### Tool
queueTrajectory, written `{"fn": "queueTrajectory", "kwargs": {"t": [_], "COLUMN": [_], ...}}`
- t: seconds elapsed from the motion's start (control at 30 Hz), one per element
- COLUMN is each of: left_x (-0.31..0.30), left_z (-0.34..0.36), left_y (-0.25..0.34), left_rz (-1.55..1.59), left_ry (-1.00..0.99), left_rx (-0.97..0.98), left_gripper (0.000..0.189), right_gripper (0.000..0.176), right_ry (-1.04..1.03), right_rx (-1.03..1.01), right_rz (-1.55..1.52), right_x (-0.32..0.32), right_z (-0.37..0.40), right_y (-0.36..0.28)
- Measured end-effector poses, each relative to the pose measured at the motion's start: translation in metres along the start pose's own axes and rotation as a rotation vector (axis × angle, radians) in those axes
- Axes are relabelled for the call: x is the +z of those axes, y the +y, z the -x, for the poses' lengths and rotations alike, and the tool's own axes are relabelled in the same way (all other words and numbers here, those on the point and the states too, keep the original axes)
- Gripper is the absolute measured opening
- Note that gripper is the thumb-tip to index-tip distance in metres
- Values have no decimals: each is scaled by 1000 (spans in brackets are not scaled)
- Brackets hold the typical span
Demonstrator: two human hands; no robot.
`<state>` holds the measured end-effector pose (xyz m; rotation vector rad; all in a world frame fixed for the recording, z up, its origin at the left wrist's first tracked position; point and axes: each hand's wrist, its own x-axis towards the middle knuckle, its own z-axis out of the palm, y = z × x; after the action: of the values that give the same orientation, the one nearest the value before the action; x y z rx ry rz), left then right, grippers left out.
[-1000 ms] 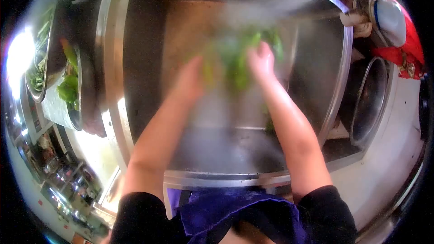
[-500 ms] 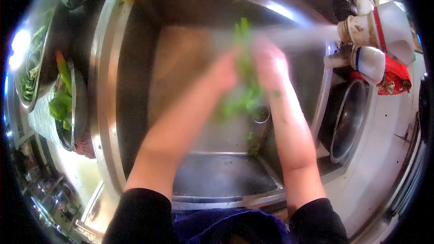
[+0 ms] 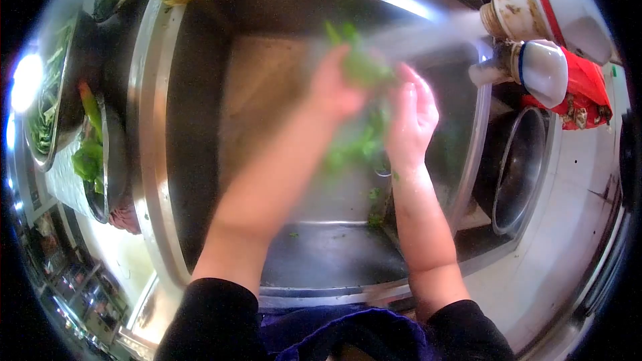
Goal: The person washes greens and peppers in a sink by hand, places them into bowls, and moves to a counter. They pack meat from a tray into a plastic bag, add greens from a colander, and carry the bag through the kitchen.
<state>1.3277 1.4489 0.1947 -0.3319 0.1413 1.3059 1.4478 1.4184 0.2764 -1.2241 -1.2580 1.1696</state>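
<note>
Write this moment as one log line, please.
left hand: grips leafy greens | right hand: open beside them | water stream: reaches greens | place: steel sink

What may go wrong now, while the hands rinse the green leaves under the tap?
Loose leaf scraps already lie on the sink floor beside the drain; more may clog it. The left hand grips the greens alone, the right hand open, so leaves might slip.

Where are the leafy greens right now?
In the head view, the leafy greens sit upper centre over the sink, gripped in the left hand, the right hand just beside them, under water running from the tap at upper right.
</note>
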Motion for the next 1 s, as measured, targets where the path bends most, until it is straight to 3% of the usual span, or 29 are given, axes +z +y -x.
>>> {"fn": "queueTrajectory", "kwargs": {"t": [0.07, 0.13, 0.17, 0.27, 0.37, 0.4, 0.53, 0.57, 0.7, 0.8, 0.83, 0.93, 1.0], "left_x": [-2, 15, 21, 24, 18, 22, 40, 40, 51, 70, 64, 80, 82], "left_z": [4, 19, 27, 40, 50, 56, 89, 96, 120, 135, 138, 155, 159], "left_y": [2, 0, -3, -8, -12, -13, -17, -12, 5, 1, 7, 4, 6], "left_rz": [-18, -4, 4, 136, -15, -82, -365, -393, -493, -653, -866, -652, -492], "left_ry": [-101, -49, -22, -267, -180, -165, 54, 2, 169, 310, 301, 389, 273], "left_rx": [-46, -26, -17, -28, -13, -15, 287, 340, 434, 569, 638, 601, 655], "left_gripper": [36, 37, 37, 38, 36, 36, 39, 37, 31, 31, 30, 29, 28], "right_gripper": [27, 29, 33, 28, 24, 24, 24, 23, 21, 18, 15, 14, 15], "right_ry": [-36, -80, 39, 20, -167, -191, -359, -393, -498, -767, -781, -581, -442], "right_rx": [-235, -555, -685, -728, -135, -81, -31, -25, -447, -305, -237, -265, 345], "right_rz": [197, 549, 677, 601, 220, 113, 201, 211, 620, 833, 867, 357, -238], "right_x": [-6, -9, -7, -15, 2, 4, 10, 12, 23, 30, 36, 52, 64], "right_z": [-2, -2, 2, 11, 22, 22, 29, 32, 42, 47, 47, 59, 70], "right_y": [6, 2, -5, -1, -27, -21, -25, -26, -16, -11, -14, -9, -1]}}
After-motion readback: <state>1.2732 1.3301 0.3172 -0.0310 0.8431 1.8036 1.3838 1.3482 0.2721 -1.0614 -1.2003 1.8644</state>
